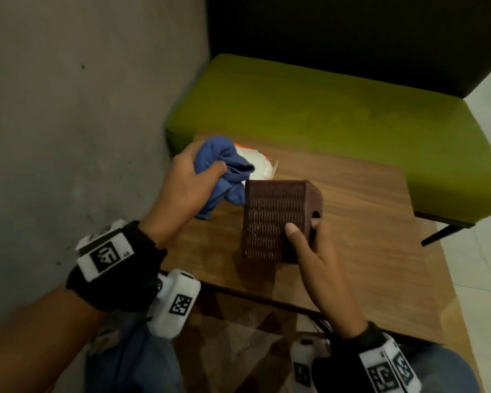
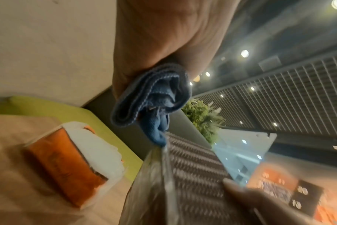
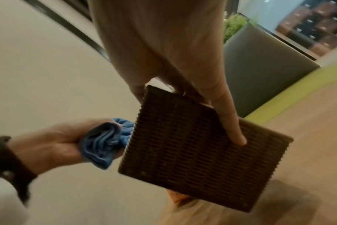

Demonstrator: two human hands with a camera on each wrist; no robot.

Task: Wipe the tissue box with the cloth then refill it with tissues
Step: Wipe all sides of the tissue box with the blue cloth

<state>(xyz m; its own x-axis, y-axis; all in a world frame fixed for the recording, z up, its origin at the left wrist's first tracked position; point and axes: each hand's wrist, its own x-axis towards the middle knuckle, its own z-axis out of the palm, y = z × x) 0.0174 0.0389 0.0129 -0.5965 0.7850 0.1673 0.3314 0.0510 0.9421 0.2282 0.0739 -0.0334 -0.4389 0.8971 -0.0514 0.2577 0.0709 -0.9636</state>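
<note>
A brown woven tissue box (image 1: 272,219) is held tipped above the wooden table (image 1: 366,222). My right hand (image 1: 309,245) grips its near right corner, thumb on the woven face and a finger by the round hole in the side. My left hand (image 1: 187,188) grips a bunched blue cloth (image 1: 224,171) that touches the box's left edge. In the right wrist view the cloth (image 3: 106,143) meets the box (image 3: 192,152) at its left side. An orange pack of white tissues (image 2: 73,159) lies on the table behind the cloth, partly hidden in the head view (image 1: 255,165).
A green bench seat (image 1: 323,109) with a dark backrest stands behind the table. A grey wall (image 1: 82,123) runs close along the left. White tiled floor (image 1: 482,279) shows at the right. My knees in jeans sit below the table's near edge.
</note>
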